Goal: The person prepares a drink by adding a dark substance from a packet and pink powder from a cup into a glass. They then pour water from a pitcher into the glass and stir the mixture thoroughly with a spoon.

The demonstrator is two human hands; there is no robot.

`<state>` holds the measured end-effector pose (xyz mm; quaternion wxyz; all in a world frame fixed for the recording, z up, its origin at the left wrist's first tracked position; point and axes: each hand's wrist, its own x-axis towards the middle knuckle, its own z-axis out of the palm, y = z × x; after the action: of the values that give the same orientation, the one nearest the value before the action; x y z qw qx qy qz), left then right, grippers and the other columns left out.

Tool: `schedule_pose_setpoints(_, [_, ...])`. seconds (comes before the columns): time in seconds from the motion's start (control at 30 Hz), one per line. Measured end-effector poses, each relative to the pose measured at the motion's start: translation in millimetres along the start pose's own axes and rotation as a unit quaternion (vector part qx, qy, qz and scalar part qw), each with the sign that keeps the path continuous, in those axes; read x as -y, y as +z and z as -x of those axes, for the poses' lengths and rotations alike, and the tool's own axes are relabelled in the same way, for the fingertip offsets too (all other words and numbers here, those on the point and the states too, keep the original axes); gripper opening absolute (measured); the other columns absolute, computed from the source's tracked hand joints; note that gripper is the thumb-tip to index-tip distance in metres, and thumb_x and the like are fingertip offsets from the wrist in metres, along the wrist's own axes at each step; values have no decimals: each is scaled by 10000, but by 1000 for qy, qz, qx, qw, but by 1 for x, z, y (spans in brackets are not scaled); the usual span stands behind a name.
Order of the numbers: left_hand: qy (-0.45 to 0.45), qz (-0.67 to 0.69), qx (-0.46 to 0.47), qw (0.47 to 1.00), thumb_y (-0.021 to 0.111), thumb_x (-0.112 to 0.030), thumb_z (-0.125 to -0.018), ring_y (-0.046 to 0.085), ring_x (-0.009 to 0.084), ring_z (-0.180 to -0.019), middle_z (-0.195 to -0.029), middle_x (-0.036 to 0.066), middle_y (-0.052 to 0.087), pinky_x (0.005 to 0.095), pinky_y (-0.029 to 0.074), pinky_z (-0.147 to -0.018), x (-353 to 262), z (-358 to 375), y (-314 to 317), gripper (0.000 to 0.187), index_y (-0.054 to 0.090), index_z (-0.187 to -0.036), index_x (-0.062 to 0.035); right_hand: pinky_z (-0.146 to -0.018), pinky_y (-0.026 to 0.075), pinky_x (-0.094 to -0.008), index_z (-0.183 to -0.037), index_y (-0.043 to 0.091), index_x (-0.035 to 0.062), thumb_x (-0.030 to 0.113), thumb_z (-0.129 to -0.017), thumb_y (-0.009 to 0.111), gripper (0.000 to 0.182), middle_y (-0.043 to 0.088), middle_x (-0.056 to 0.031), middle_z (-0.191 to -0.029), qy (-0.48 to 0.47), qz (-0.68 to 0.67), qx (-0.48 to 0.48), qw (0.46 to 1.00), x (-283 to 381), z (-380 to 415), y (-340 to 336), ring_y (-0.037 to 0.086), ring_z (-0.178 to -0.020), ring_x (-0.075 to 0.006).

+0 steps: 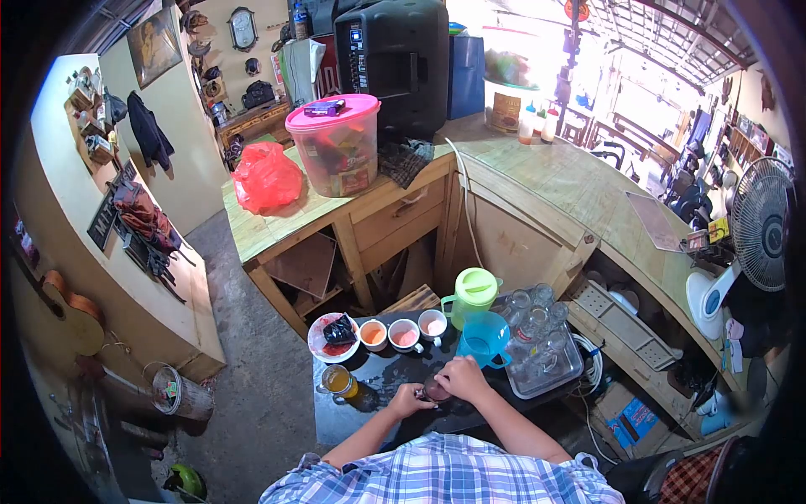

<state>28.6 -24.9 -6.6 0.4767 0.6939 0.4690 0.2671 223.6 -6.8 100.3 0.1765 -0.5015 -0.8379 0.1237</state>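
My left hand (409, 401) and my right hand (462, 380) meet over a dark table (336, 420), both closed on a small, round, dark reddish-brown thing (436, 390). Its kind is not clear, as my fingers cover part of it. To the left stands a glass mug (339, 383) of yellow-orange liquid. Behind my hands are three white cups (405, 336) with orange and pinkish contents, beside a bowl (317, 346) holding a black packet (340, 330) and something red. A blue plastic jug (485, 334) rises just beyond my right hand, in front of a green lidded pitcher (472, 294).
Several glass mugs fill a clear tray (550, 385) at the right. Further back, a wooden counter (537, 164) carries a pink-lidded bucket (336, 155), a red plastic bag (267, 178) and a black speaker (395, 67). A fan (760, 214) stands far right.
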Motion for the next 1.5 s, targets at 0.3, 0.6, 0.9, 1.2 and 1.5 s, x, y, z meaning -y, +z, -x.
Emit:
schedule_pose_setpoints(0.3, [15, 10, -5, 1000, 880, -245, -609, 407, 121, -548, -572, 70, 528, 329, 397, -524, 9, -2, 4, 414, 590, -701, 36, -681, 481, -430, -739, 736, 94, 277, -748, 696, 188, 686, -86, -747, 67, -103, 29, 992, -3, -2, 6, 634, -766, -283])
schedule_pose_setpoints(0.6, [-3, 37, 3, 999, 876, -216, -619, 417, 96, -563, -590, 59, 557, 315, 407, -534, -6, 2, 0, 390, 608, -738, 42, -699, 483, -458, -754, 739, 100, 297, -756, 675, 207, 681, -108, -771, 51, -117, -49, 991, -6, -3, 10, 649, -742, -305])
schedule_pose_setpoints(0.9, [-36, -4, 25, 999, 889, -275, -607, 444, 104, -571, -608, 33, 557, 318, 421, -550, 0, 0, -2, 418, 651, -789, 17, -681, 509, -420, -748, 735, 74, 255, -760, 682, 189, 683, -121, -767, 52, -55, -43, 996, -7, 1, 8, 644, -741, -306])
schedule_pose_setpoints(1.2, [-11, -11, 20, 1000, 873, -238, -619, 446, 127, -562, -617, 89, 582, 337, 427, -552, -6, 0, -4, 397, 640, -788, 36, -705, 489, -435, -745, 736, 87, 289, -767, 684, 210, 687, -106, -768, 87, -36, 19, 995, -3, 2, 5, 641, -774, -299])
schedule_pose_setpoints(1.5, [-9, 2, 8, 1000, 870, -228, -622, 457, 108, -563, -604, 67, 585, 327, 433, -554, -2, 0, -1, 375, 632, -749, 32, -697, 502, -414, -754, 735, 83, 274, -765, 684, 197, 684, -109, -762, 134, -111, 42, 984, -2, -1, 4, 640, -765, -299])
